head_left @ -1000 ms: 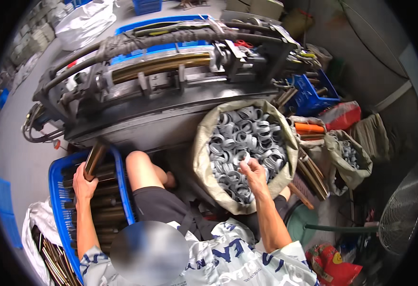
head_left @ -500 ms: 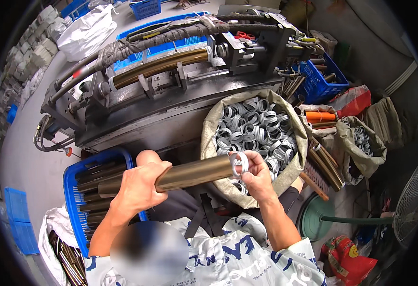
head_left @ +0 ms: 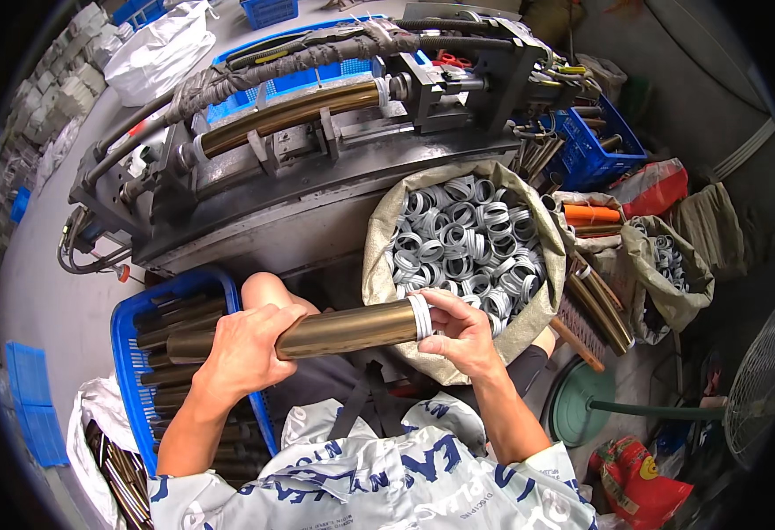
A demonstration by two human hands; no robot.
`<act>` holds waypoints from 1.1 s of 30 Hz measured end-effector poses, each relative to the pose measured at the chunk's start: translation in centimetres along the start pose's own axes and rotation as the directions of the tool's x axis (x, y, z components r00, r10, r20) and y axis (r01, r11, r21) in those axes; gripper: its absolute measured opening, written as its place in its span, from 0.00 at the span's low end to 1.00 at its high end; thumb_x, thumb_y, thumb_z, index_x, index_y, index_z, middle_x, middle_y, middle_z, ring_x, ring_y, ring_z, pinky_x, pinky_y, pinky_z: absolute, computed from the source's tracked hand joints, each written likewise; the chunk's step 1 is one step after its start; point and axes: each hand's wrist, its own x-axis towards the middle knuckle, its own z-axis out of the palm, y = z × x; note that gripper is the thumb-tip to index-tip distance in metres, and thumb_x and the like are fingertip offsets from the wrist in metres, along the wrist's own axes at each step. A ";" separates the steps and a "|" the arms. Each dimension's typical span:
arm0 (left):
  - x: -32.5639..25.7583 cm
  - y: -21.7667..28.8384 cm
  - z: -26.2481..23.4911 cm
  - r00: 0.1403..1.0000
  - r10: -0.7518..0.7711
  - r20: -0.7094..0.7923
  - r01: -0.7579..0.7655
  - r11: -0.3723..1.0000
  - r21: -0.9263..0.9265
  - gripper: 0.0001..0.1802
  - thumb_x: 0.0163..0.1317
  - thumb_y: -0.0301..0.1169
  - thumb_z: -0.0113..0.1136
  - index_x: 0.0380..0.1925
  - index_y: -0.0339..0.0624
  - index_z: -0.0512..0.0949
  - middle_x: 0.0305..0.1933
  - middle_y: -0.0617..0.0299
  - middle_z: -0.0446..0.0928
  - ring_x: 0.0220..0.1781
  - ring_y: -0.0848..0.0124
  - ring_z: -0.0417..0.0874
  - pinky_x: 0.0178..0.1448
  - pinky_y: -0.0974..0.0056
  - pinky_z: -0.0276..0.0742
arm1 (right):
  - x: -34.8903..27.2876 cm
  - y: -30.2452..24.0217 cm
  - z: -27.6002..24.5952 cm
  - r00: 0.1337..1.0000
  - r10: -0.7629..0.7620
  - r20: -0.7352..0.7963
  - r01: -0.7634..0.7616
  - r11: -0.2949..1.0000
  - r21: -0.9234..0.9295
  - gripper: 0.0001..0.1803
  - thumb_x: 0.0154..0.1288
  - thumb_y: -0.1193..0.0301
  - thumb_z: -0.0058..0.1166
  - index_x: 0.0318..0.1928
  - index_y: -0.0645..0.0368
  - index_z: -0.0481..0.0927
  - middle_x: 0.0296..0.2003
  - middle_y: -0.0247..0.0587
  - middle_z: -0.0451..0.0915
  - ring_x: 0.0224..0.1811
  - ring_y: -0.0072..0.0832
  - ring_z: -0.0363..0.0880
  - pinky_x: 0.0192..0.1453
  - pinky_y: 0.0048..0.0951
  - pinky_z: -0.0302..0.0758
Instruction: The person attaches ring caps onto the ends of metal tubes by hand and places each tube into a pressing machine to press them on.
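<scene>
My left hand (head_left: pixel 253 346) is wrapped round a long bronze-coloured metal tube (head_left: pixel 347 333), held slightly tilted across my lap. A light grey ring (head_left: pixel 420 316) sits at the tube's right end. Thumb and fingers of my right hand (head_left: pixel 461 334) hold this ring at its outer side; the palm is partly hidden. Just beyond the right hand stands an open woven sack (head_left: pixel 378 265) full of similar grey rings (head_left: pixel 460 237). The tube's left end reaches over a blue basket (head_left: pixel 125 340) of more tubes (head_left: pixel 171 375).
Ahead is a machine bench (head_left: pixel 317 181) with another bronze tube (head_left: pixel 290 117) clamped lengthwise. To the right are a smaller ring sack (head_left: pixel 701 305), a blue crate (head_left: pixel 573 159) of tubes and a fan's green base (head_left: pixel 582 406). A white sack (head_left: pixel 96 415) of thin tubes lies lower left.
The ring has gone from a tilted position at the tube's end to sitting squarely on it. My right hand has shifted slightly left with it; my left hand keeps its grip.
</scene>
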 end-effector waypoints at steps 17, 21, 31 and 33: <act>-1.0 -1.1 1.3 0.981 -0.146 -0.131 0.104 0.954 -0.283 0.30 0.41 0.26 0.70 0.50 0.48 0.79 0.36 0.58 0.83 0.38 0.61 0.86 0.47 0.61 0.81 | 1.1 0.5 -7.4 0.986 -0.061 -0.155 -0.088 0.599 -0.796 0.38 0.50 0.65 0.76 0.62 0.59 0.76 0.63 0.46 0.76 0.67 0.38 0.73 0.71 0.38 0.68; -1.5 -1.6 2.2 0.863 -0.458 -0.213 -0.011 0.405 -0.914 0.37 0.49 0.29 0.72 0.60 0.35 0.69 0.39 0.57 0.79 0.43 0.68 0.81 0.50 0.63 0.78 | 0.4 3.8 -7.6 0.984 0.178 0.003 0.019 -0.085 -0.996 0.23 0.53 0.61 0.71 0.48 0.58 0.85 0.62 0.46 0.76 0.64 0.46 0.72 0.69 0.42 0.68; -3.2 -0.3 9.6 0.776 -0.620 0.113 -0.211 -0.424 -0.881 0.30 0.67 0.52 0.61 0.58 0.40 0.75 0.59 0.55 0.78 0.60 0.63 0.79 0.64 0.53 0.77 | -0.5 1.0 -2.7 0.999 0.011 -0.031 -0.027 0.801 -0.598 0.21 0.53 0.71 0.74 0.46 0.62 0.82 0.58 0.45 0.77 0.57 0.29 0.78 0.63 0.31 0.73; -3.3 -0.2 10.8 0.766 -0.632 0.120 -0.190 -0.401 -0.896 0.31 0.66 0.52 0.62 0.56 0.37 0.76 0.56 0.55 0.80 0.57 0.62 0.81 0.64 0.53 0.78 | -0.9 1.0 -1.7 0.999 0.009 -0.042 -0.020 0.963 -0.269 0.37 0.49 0.76 0.76 0.59 0.61 0.71 0.56 0.43 0.77 0.57 0.27 0.77 0.63 0.32 0.74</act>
